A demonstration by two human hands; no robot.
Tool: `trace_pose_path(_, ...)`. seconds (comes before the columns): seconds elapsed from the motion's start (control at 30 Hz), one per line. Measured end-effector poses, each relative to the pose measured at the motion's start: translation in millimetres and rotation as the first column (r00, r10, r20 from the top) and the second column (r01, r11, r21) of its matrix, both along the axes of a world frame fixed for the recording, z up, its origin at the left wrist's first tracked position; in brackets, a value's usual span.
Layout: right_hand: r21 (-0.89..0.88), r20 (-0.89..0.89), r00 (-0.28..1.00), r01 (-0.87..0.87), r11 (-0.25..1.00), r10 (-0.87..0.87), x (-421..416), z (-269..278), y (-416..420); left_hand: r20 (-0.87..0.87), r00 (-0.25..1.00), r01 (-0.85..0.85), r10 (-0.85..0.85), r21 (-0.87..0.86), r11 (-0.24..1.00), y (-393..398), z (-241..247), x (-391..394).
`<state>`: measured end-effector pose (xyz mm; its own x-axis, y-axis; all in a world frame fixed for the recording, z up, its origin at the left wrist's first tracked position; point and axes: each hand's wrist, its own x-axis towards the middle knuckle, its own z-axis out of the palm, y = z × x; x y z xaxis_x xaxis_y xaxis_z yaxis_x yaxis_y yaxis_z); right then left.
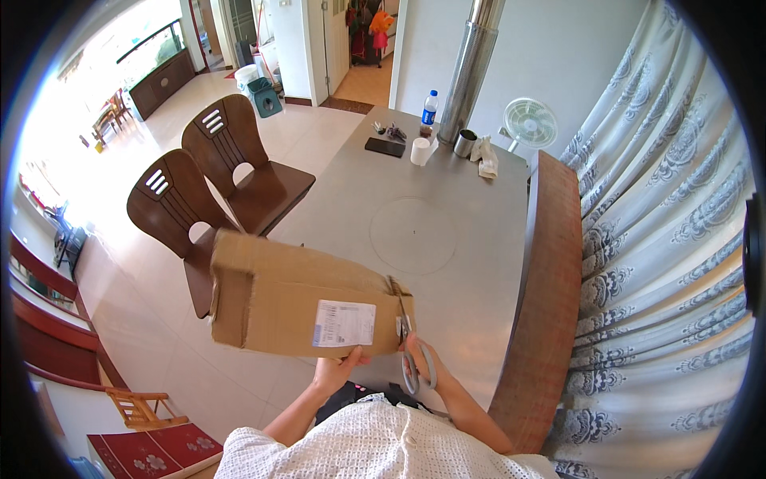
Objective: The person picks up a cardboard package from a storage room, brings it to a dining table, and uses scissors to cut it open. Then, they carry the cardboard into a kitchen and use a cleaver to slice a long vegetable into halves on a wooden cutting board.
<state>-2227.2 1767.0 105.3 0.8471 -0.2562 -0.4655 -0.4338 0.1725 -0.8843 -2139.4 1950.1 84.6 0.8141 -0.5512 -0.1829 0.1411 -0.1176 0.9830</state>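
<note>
A brown cardboard box (281, 323) is held up over the near left part of the grey table, its left end flap folded and creased. My left hand (342, 366) grips its lower edge, thumb on the front beside a white shipping label (344, 324) that bears writing. In my right hand (426, 358) is a pair of scissors with grey handles (410, 374). The blades lie against the right end of the box; I cannot tell how deep they reach. The fingers of my left hand behind the box are hidden.
The grey table (479, 239) carries a phone (385, 148), a paper roll (420, 151), a bottle (429, 111) and a metal cup (465, 143) around a steel flue pipe (470, 78). Two wooden chairs (272, 185) stand left. A wooden bench (553, 269) runs along the right.
</note>
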Motion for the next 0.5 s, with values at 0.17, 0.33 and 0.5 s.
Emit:
trace_pose_path(0.17, 0.000, -0.088, 0.995, -0.055, 0.999, 0.054, 5, -24, -16, -0.091, 0.996, 0.004, -0.012, -0.079, 0.997, 0, -5, -3)
trace_pose_path(0.33, -0.103, -0.097, 0.995, -0.034, 0.994, 0.024, 9, -30, -18, -0.152, 0.986, -0.093, 0.074, -0.119, 0.989, 5, -36, -1)
trace_pose_path(0.5, -0.082, -0.075, 0.997, 0.013, 0.997, -0.019, -3, -37, -31, -0.242, 0.954, -0.205, 0.178, -0.090, 0.975, 35, -65, -1)
